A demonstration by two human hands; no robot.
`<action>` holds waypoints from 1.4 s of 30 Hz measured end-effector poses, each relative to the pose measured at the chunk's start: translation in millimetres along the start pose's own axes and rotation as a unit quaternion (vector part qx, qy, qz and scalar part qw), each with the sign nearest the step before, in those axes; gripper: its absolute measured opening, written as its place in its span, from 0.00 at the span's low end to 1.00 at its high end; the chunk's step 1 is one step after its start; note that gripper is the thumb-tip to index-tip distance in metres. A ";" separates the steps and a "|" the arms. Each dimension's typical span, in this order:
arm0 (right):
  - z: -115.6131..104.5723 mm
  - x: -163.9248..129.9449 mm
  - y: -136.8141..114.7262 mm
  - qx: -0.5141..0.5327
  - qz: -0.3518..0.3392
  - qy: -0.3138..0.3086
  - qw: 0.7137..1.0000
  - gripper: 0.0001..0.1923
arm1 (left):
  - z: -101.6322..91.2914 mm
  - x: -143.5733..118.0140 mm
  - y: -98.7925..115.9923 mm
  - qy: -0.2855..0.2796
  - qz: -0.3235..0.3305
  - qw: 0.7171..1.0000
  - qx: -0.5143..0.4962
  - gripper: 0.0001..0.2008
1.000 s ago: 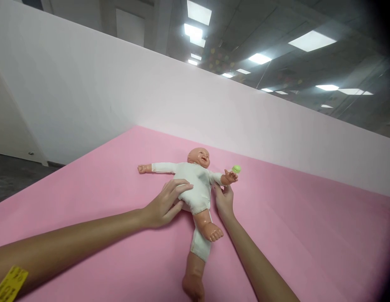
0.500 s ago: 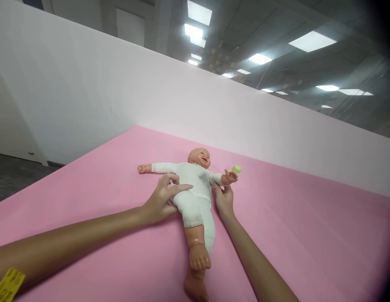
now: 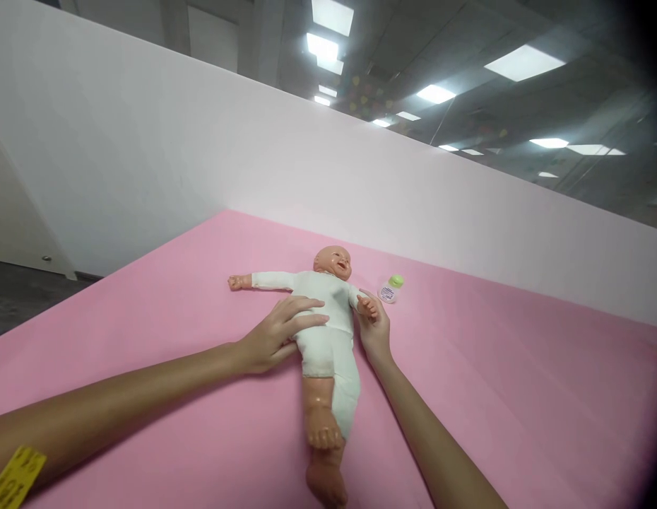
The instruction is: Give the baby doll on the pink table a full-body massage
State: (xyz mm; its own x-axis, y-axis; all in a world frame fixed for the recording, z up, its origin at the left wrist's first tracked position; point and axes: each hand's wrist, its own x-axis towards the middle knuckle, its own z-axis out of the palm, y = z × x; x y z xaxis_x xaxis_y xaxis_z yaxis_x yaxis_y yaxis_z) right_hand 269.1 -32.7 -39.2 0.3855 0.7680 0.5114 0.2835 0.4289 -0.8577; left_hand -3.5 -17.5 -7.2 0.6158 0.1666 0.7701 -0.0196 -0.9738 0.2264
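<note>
A baby doll [image 3: 328,346] in a white bodysuit lies on its back, head away from me and its feet nearest me. My left hand [image 3: 278,332] rests over the doll's hip and belly, its fingers stretched out across the cloth and the thumb low at the side. At the doll's other side, my right hand [image 3: 375,332] is cupped against the torso and arm. Some of its fingers are hidden behind the doll's small forearm. Just beyond that hand stands a small clear bottle [image 3: 388,292] with a green cap and a printed label.
The doll lies on a pink padded surface [image 3: 164,304]. White panels [image 3: 286,162] rise along its back and left. A yellow printed tape [image 3: 17,475] shows by my left forearm. Grey floor [image 3: 21,297] is visible at far left.
The doll's arm on the right has moved down and inward, which uncovers the bottle. My left fingers have straightened across the belly. My right hand has shifted slightly upward by that arm.
</note>
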 end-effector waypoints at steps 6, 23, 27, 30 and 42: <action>-0.2 1.1 2.4 -0.020 0.000 -0.006 1.000 0.24 | 0.9 1.3 12.5 0.045 -0.010 0.999 0.010 0.29; 0.1 0.4 -1.8 0.076 0.038 0.015 0.996 0.30 | 5.1 -1.4 8.1 0.044 0.031 0.998 0.046 0.19; -1.4 -0.7 -2.4 0.056 -0.014 -0.045 0.997 0.24 | 6.4 -3.7 9.7 0.032 -0.012 0.998 0.059 0.23; -5.4 -0.4 -3.0 0.021 -0.036 -0.076 0.996 0.20 | 8.8 -6.2 11.1 0.005 -0.024 0.997 0.070 0.25; -11.1 -1.8 -1.9 -0.072 -0.062 -0.100 0.990 0.21 | 9.0 -5.7 16.6 -0.033 0.003 0.999 0.041 0.35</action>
State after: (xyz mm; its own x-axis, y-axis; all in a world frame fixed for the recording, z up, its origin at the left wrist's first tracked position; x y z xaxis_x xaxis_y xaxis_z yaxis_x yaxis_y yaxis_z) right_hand 277.7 -40.1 -38.0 0.1629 0.7980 0.5802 0.4451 0.4654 -0.7650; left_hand -0.2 -36.0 -13.2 0.6672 0.1531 0.7289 0.0390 -0.9845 0.1712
